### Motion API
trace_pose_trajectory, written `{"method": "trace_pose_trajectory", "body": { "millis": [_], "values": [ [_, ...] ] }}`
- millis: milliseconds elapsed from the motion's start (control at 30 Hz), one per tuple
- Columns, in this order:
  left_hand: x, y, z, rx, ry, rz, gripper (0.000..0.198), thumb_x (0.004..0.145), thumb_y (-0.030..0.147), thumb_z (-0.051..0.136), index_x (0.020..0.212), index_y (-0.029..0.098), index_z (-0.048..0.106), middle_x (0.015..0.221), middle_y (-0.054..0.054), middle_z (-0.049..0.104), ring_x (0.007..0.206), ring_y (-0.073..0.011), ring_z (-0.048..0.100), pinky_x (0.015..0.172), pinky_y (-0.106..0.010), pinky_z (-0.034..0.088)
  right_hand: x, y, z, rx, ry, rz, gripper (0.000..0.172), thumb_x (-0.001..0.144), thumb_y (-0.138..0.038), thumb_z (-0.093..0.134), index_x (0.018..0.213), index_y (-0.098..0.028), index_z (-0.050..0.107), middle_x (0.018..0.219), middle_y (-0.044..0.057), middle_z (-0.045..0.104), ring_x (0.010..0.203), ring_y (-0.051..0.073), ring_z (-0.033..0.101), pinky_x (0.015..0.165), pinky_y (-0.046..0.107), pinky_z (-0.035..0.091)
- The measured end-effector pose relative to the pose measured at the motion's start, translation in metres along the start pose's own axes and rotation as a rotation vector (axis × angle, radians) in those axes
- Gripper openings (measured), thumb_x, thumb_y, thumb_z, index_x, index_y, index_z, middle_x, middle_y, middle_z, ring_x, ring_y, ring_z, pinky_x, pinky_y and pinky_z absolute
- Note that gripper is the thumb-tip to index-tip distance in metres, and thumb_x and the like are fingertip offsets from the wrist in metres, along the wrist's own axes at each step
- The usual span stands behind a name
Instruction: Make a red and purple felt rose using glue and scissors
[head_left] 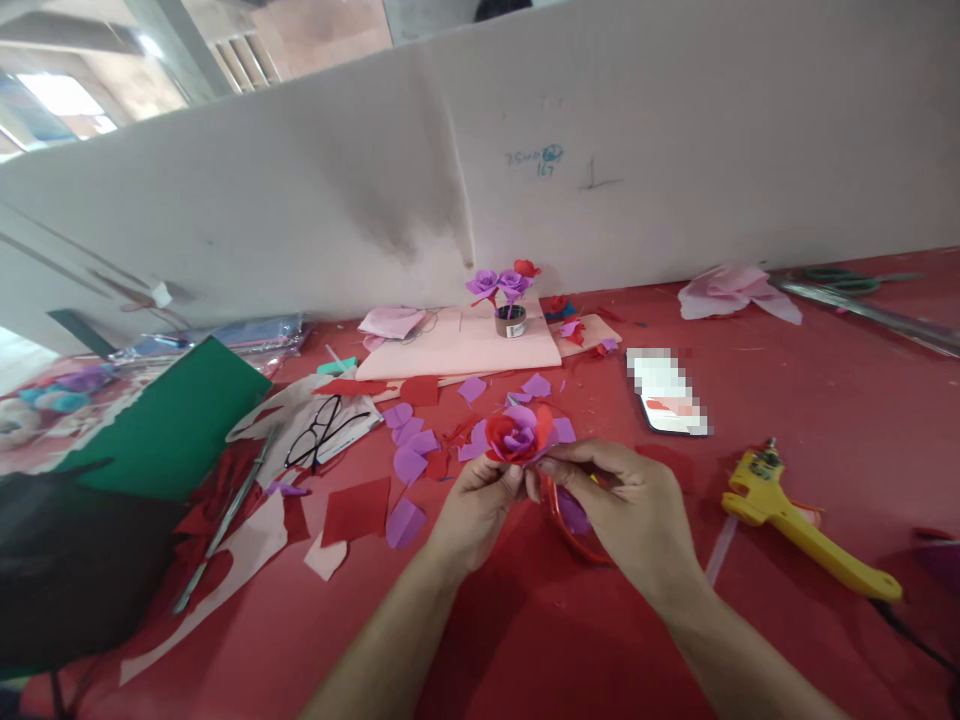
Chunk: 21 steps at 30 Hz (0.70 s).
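Between my two hands is a paper flower (519,434) with red and purple petals, held above the red table. My left hand (474,505) pinches it from below on the left. My right hand (626,500) has thumb and fingers closed at the flower's right edge, on a purple petal as far as I can see. Below my right hand sits a red-rimmed container (559,518) with purple pieces in it, partly hidden by the hand. Loose purple petals (411,462) lie left of the flower, beside a red paper square (357,511).
A yellow glue gun (810,540) lies right, its cable trailing off. Near it is a phone (667,392). Finished flowers (501,284) stand in a small brown pot (511,321) on pink sheets (465,350). Glasses (321,436), a green sheet (169,415) and a dark bag (82,570) are left.
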<state>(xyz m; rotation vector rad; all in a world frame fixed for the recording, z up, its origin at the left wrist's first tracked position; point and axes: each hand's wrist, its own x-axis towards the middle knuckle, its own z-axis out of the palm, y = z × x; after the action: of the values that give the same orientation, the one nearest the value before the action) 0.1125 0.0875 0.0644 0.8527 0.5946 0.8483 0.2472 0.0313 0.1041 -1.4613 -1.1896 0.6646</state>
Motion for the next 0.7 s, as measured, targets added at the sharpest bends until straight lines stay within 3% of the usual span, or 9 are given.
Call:
{"method": "trace_pose_trajectory", "body": {
  "millis": [133, 300, 433, 533, 600, 700],
  "values": [
    [-0.001, -0.003, -0.001, 0.092, -0.003, 0.054, 0.028, 0.07, 0.041, 0.079, 0.068, 0.015, 0.068, 0.066, -0.002, 0.061, 0.065, -0.0115, 0.048, 0.068, -0.028, 0.037, 0.0, 0.004, -0.003, -0.116, 0.147, -0.108, 0.009, 0.081, -0.025, 0.066, 0.075, -0.024, 0.072, 0.068, -0.001, 0.07, 0.063, 0.016, 0.062, 0.061, 0.028, 0.047],
    [-0.001, 0.003, -0.005, 0.067, 0.049, 0.095, 0.024, 0.072, 0.038, 0.078, 0.068, 0.016, 0.069, 0.066, -0.001, 0.064, 0.063, -0.0101, 0.048, 0.067, -0.026, 0.038, 0.007, 0.006, -0.012, -0.032, 0.289, 0.041, 0.017, 0.082, -0.038, 0.066, 0.082, -0.022, 0.071, 0.072, 0.001, 0.069, 0.063, 0.016, 0.061, 0.061, 0.027, 0.048],
    [0.001, 0.007, -0.008, 0.071, 0.066, 0.186, 0.015, 0.072, 0.032, 0.079, 0.072, 0.019, 0.073, 0.067, 0.0, 0.067, 0.066, -0.01, 0.052, 0.069, -0.023, 0.041, 0.017, 0.015, -0.019, -0.136, 0.165, 0.101, 0.034, 0.088, -0.046, 0.056, 0.066, -0.021, 0.06, 0.059, -0.001, 0.058, 0.057, 0.015, 0.054, 0.054, 0.027, 0.042],
    [0.003, 0.006, -0.01, 0.117, 0.05, 0.238, 0.014, 0.072, 0.032, 0.079, 0.079, 0.021, 0.076, 0.073, -0.001, 0.071, 0.073, -0.012, 0.058, 0.077, -0.025, 0.046, 0.019, 0.021, -0.017, -0.189, 0.126, 0.021, 0.02, 0.085, -0.04, 0.063, 0.076, -0.021, 0.064, 0.081, 0.003, 0.066, 0.078, 0.019, 0.061, 0.069, 0.032, 0.046],
    [0.003, 0.005, -0.011, 0.153, 0.029, 0.253, 0.016, 0.073, 0.034, 0.078, 0.082, 0.022, 0.077, 0.08, -0.002, 0.073, 0.079, -0.0141, 0.062, 0.083, -0.028, 0.048, 0.018, 0.021, -0.016, -0.074, 0.108, 0.014, 0.014, 0.083, -0.035, 0.067, 0.089, -0.022, 0.066, 0.093, 0.004, 0.069, 0.088, 0.021, 0.063, 0.079, 0.035, 0.048],
    [0.001, 0.005, -0.012, 0.188, 0.005, 0.234, 0.019, 0.074, 0.038, 0.077, 0.084, 0.022, 0.078, 0.085, -0.004, 0.075, 0.085, -0.0176, 0.065, 0.087, -0.032, 0.05, 0.014, 0.017, -0.015, 0.19, 0.045, 0.084, 0.012, 0.084, -0.035, 0.067, 0.086, -0.023, 0.068, 0.08, 0.001, 0.068, 0.077, 0.017, 0.064, 0.078, 0.033, 0.049]
  ]
}}
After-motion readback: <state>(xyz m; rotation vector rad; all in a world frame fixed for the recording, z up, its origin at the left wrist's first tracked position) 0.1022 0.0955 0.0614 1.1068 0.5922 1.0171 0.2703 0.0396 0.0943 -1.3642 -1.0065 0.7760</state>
